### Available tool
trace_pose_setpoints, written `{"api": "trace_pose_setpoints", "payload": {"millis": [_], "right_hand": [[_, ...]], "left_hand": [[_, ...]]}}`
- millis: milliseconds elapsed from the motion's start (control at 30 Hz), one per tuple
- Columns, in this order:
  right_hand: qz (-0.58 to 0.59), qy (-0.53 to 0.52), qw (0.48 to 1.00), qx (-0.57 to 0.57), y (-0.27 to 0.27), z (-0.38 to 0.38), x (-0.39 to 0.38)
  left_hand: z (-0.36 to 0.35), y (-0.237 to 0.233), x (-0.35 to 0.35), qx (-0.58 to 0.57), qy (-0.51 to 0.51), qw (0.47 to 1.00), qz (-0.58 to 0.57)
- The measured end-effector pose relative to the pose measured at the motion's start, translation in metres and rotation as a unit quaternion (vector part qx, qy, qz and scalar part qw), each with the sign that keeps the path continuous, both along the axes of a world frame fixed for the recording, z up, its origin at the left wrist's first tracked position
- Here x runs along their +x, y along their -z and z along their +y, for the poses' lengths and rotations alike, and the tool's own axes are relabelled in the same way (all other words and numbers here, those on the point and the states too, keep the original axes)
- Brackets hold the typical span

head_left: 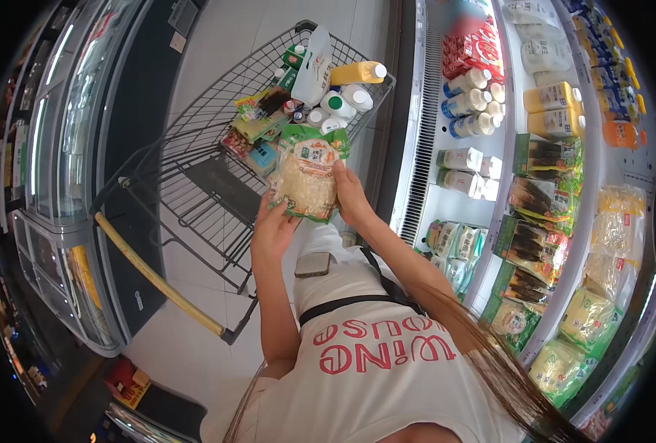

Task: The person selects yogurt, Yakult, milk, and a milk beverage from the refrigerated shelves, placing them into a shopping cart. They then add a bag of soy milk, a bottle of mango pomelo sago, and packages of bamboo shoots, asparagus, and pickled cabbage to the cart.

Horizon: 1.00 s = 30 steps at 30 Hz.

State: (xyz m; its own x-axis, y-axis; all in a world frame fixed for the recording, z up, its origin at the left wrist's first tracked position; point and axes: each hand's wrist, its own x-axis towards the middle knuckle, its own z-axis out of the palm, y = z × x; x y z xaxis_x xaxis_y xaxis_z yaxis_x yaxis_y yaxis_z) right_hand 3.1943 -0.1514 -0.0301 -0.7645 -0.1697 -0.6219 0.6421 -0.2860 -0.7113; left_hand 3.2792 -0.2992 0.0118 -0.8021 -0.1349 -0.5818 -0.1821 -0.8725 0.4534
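Observation:
Between my two hands I hold a green and clear plastic food packet [309,177] with pale, shredded-looking contents. My left hand [275,225] grips its lower left corner, and my right hand [350,193] has its right edge, thumb on the front. The packet is over the near side of a wire shopping cart [195,148]. Inside the cart lie a yellow juice bottle [357,73], several white bottles [335,104], a white plastic bag [314,66], a dark-filled food packet [269,103] and other colourful packs.
Refrigerated shelves [490,244] on the right carry bottles, cartons and bagged foods, including similar green packets [557,369]. Glass-fronted cabinets [62,148] line the left. The cart's yellow handle [158,273] points toward the lower left. A phone [313,264] is at my waist.

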Motion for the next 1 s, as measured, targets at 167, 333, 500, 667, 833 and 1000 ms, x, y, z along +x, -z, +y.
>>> {"api": "trace_pose_setpoints", "payload": {"millis": [167, 333, 500, 667, 833, 1000], "right_hand": [[0.065, -0.09, 0.993, 0.042, 0.045, -0.053, -0.018], [0.131, -0.279, 0.934, 0.179, 0.06, -0.06, -0.019], [0.175, -0.321, 0.916, 0.162, 0.072, -0.033, 0.001], [0.148, -0.27, 0.944, 0.12, 0.048, -0.022, 0.005], [0.254, -0.284, 0.902, 0.203, 0.047, -0.027, 0.008], [0.325, -0.259, 0.882, 0.224, 0.046, -0.027, 0.017]], "left_hand": [[-0.015, 0.053, -0.023, -0.067, -0.136, 0.988, 0.017], [-0.091, 0.128, -0.087, -0.191, -0.117, 0.975, 0.002], [-0.173, 0.18, -0.153, -0.224, -0.087, 0.971, 0.019], [-0.233, 0.254, -0.182, -0.419, -0.025, 0.871, -0.256], [-0.203, 0.263, -0.196, -0.675, 0.366, 0.624, -0.146], [-0.203, 0.268, -0.198, -0.699, 0.382, 0.565, -0.217]]}}
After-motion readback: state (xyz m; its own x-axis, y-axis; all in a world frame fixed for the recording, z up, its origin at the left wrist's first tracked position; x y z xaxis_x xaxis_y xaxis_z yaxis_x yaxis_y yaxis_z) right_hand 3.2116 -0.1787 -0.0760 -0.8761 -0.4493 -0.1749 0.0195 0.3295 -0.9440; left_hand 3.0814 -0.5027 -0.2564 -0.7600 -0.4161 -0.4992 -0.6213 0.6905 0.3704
